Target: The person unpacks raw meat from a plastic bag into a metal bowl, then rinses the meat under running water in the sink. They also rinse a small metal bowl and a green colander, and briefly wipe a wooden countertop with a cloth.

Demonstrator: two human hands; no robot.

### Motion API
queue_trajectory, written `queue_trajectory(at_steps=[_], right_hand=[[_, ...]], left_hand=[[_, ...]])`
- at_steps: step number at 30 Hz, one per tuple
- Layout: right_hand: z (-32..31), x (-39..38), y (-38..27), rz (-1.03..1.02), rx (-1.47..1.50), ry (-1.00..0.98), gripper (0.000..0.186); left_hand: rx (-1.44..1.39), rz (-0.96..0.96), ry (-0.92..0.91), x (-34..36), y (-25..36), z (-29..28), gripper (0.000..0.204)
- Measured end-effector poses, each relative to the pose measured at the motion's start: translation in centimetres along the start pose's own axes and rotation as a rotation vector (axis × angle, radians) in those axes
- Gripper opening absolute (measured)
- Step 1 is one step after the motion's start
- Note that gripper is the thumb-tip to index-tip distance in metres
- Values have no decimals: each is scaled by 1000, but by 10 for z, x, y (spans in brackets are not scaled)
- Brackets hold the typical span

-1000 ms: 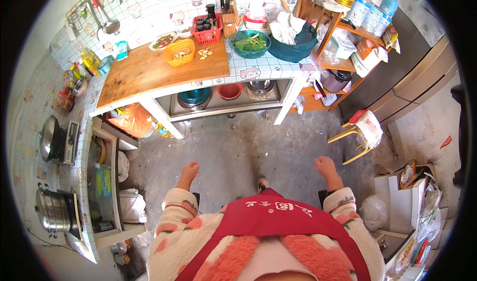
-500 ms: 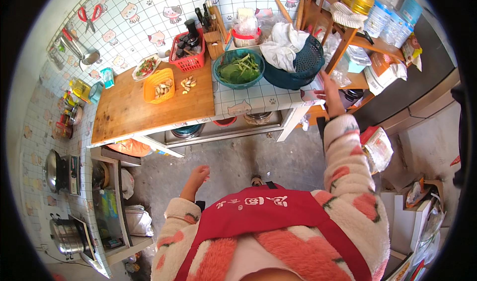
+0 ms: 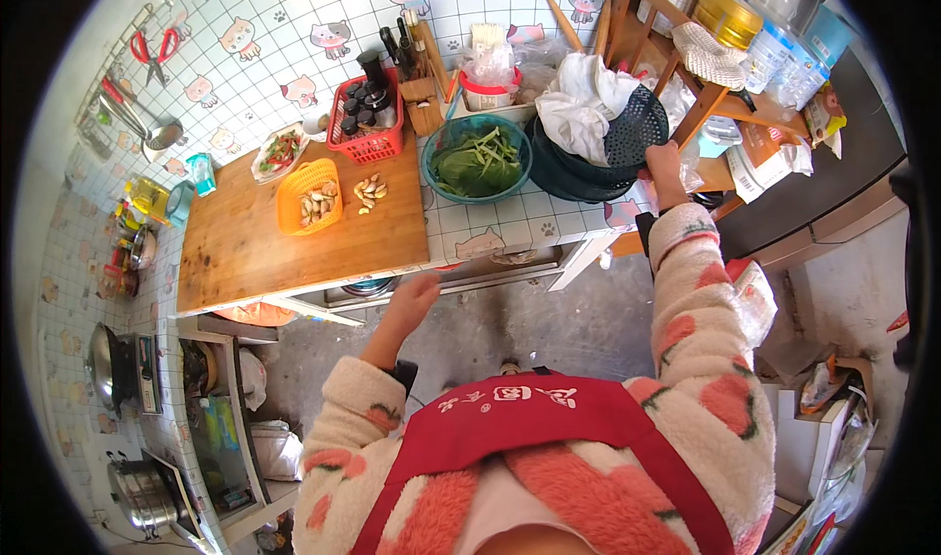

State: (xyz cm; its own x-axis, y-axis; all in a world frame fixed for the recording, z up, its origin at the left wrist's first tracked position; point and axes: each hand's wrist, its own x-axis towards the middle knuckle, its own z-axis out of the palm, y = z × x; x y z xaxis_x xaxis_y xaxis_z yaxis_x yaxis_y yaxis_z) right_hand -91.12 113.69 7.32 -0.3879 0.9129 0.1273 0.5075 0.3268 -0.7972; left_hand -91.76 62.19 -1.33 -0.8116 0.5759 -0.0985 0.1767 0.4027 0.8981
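My right hand is closed on the right rim of a dark green colander, which sits tilted in a dark basin at the counter's right end. A crumpled white cloth lies in the colander's left part. To the left stands a teal basin holding green leafy vegetables. My left hand hangs in the air before the counter's front edge, its slightly blurred fingers loosely curled together around nothing visible.
On the wooden board are a yellow basket of garlic, loose cloves, and a plate of chopped food. A red basket of bottles stands behind. Wooden shelves rise at right, beside a dark cabinet.
My right hand has moved from beside the colander onto its rim. The colander has shifted and tilted above the basin. My left hand has risen forward toward the counter.
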Motion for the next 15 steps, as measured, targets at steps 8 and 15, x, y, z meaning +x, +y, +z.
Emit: queue_trajectory(at_steps=[8,15], right_hand=[[-76,-69,-21,-10,434,-289,44],[-136,-158,51,-164,256,-339,53]], left_hand=[[296,704,264,90,195,27,58],[804,950,-96,106,219,112,64]])
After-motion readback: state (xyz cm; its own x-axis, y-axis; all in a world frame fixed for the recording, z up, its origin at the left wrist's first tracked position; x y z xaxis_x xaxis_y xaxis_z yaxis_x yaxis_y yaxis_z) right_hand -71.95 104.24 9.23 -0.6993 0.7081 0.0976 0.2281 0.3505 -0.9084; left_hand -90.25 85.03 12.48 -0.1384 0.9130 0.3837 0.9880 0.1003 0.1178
